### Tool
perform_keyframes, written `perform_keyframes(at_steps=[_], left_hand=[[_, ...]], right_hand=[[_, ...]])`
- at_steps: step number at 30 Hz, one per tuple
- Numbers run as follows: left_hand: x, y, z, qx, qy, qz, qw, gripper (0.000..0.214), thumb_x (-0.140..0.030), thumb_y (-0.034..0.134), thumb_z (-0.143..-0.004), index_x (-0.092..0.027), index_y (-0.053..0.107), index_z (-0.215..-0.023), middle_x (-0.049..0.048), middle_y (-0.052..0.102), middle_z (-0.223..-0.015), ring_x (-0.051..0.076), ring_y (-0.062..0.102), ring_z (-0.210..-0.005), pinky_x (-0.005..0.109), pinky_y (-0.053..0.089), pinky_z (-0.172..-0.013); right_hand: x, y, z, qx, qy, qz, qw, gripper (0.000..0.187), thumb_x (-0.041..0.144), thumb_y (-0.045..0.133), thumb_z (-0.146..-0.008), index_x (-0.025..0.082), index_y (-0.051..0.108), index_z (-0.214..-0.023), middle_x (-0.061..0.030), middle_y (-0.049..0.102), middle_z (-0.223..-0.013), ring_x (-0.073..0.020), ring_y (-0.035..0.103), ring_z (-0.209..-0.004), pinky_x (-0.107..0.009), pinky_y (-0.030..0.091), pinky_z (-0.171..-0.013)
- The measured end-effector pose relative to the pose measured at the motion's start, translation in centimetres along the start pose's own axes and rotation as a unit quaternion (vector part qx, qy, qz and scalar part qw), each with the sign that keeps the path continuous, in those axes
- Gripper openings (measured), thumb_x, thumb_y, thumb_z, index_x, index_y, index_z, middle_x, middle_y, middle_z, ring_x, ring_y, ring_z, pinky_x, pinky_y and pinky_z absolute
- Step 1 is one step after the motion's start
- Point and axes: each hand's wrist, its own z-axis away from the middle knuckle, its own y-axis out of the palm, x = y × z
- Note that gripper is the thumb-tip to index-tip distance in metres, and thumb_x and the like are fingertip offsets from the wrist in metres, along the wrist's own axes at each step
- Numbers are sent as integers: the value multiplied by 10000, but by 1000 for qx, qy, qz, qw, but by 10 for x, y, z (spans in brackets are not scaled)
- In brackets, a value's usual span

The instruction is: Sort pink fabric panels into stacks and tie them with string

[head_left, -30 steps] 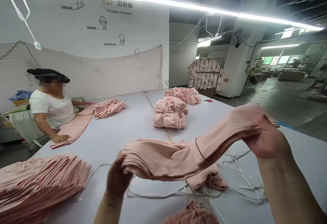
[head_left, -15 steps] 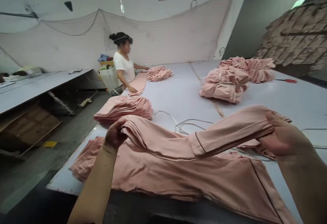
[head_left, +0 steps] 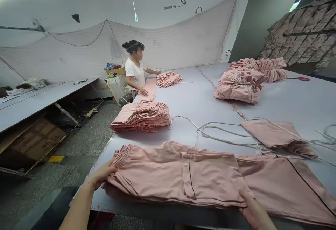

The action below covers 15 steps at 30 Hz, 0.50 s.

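Pink garment (head_left: 215, 174) is stretched out flat between two grips, along the near edge of the pale table (head_left: 194, 102). Its left end is grasped by the left hand (head_left: 103, 173), a gathered edge being seen just beyond those fingers; its near right corner is pinched by the right hand (head_left: 253, 209), the thumb laid on top and the fingers partly hidden by the cloth. About midway between the hands, a folded band is crossed by a dark stripe. Beneath the held layers, and well out to the right of the right hand, more pink cloth (head_left: 286, 184) is spread, marked by a similar dark line. Beyond the left hand, a thick stack of pink pieces (head_left: 141, 116) is set near the table's left edge. Beyond the right hand, a folded pink piece (head_left: 275, 133) is crossed by a white cord, and further pale cords (head_left: 217, 128) are strewn to its left. Farther off, a tied pink bundle (head_left: 238, 86) is placed. Well past the left hand, a pink strip (head_left: 149, 90) is touched by a co-worker (head_left: 135, 70) in a white top, beside a small pink pile (head_left: 168, 79).
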Motion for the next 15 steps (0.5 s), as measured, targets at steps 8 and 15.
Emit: perform_keyframes(at_steps=[8,15], left_hand=[[12,-33,-3,-29,26,-54,998,595,-262,563,-634,-242,551,-1229,57,628,-1271,315,498,-1253,459,395,-1052],[47,-49,-25,-120,78,-175,974,711,-553,449,-745,-153,421,-1334,157,486,-1404,361,363,-1348,510,245,-1143]], right_hand=[[-14,2,5,-22,3,22,1000,391,265,731,-487,246,579,-846,-38,706,-770,-275,681,-798,-325,531,-546],[-31,31,8,55,-28,89,994,350,328,656,-603,224,608,-934,-65,697,-826,-259,670,-806,-403,528,-669]])
